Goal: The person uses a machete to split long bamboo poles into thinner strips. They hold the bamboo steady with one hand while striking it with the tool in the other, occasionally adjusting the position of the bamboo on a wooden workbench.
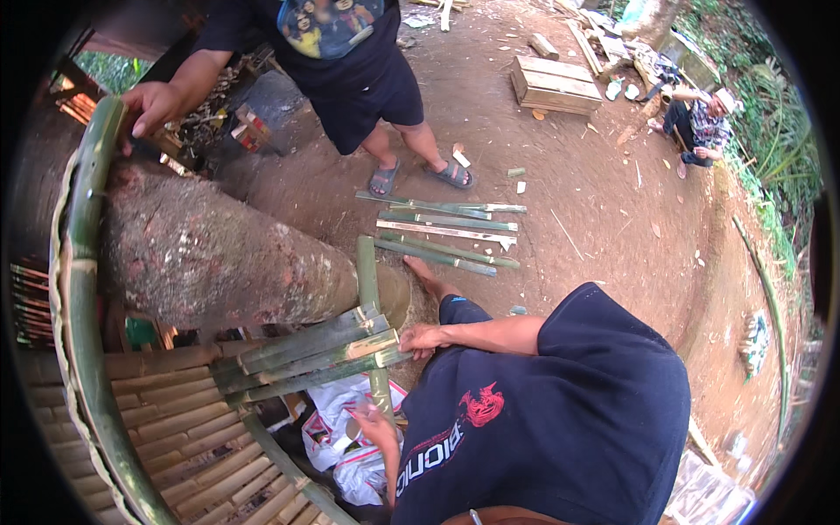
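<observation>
My right hand (422, 339) closes on the end of the green bamboo slats (311, 354), which lie side by side and point left. A narrower bamboo strip (368, 273) runs crosswise past their near ends. Beside that strip's lower end is my left hand (376, 429), slightly blurred, its fingers apart with nothing visible in them. A white plastic sack (337, 420) with coloured markings lies just left of this hand. The slats' far ends rest over the edge of a slatted bamboo surface (192, 437).
A thick trunk (219, 245) slants across the left, beside a bent bamboo pole (83, 280). A standing person's hand (150, 107) touches its top. Split bamboo pieces (451, 229) lie on the dirt. Farther off are a wooden box (556, 85) and a seated person (700, 127).
</observation>
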`<state>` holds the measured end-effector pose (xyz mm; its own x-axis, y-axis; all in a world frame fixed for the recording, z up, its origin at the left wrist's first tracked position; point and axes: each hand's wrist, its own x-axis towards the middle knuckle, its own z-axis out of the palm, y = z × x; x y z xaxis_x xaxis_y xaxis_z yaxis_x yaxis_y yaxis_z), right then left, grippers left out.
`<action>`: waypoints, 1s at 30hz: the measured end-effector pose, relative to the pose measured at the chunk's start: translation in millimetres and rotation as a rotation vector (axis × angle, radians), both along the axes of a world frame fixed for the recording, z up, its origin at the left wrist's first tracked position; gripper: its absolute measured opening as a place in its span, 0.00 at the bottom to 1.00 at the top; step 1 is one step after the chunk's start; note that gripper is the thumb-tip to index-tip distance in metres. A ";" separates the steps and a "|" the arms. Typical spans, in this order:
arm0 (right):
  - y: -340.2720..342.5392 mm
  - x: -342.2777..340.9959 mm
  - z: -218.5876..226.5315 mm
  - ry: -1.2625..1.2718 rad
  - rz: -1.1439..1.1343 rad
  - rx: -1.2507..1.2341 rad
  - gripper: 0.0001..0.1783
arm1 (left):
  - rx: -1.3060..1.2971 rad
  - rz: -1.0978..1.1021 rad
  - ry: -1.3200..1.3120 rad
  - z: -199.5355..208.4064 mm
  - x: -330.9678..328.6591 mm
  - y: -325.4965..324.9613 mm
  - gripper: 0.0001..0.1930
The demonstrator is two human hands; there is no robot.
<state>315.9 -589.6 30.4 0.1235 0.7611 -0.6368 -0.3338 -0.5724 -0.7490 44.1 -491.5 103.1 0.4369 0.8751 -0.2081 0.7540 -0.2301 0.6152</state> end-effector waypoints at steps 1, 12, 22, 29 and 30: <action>-9.1 4.9 -4.3 -0.215 0.018 0.051 0.16 | -0.078 -0.155 0.134 -0.8 -5.3 -18.9 0.20; -109.3 122.9 -11.5 -0.895 0.174 -0.278 0.21 | -0.239 -0.181 0.172 -44.0 -28.7 -116.9 0.20; -80.3 207.7 -47.8 -0.660 0.452 -0.022 0.19 | -0.252 0.264 0.145 -45.3 60.0 -191.9 0.19; -97.4 305.5 -85.3 -0.986 1.280 0.399 0.23 | -0.304 0.442 0.048 -42.1 154.9 -242.9 0.19; -109.0 339.6 -109.8 -0.864 1.256 0.413 0.23 | -0.313 0.443 0.010 -46.2 171.2 -246.0 0.19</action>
<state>655.5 -698.6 -79.4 -0.4928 0.7492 -0.4426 0.7705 0.1393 -0.6220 215.2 -737.5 56.9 0.0364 0.8705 -0.4908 0.7435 0.3046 0.5954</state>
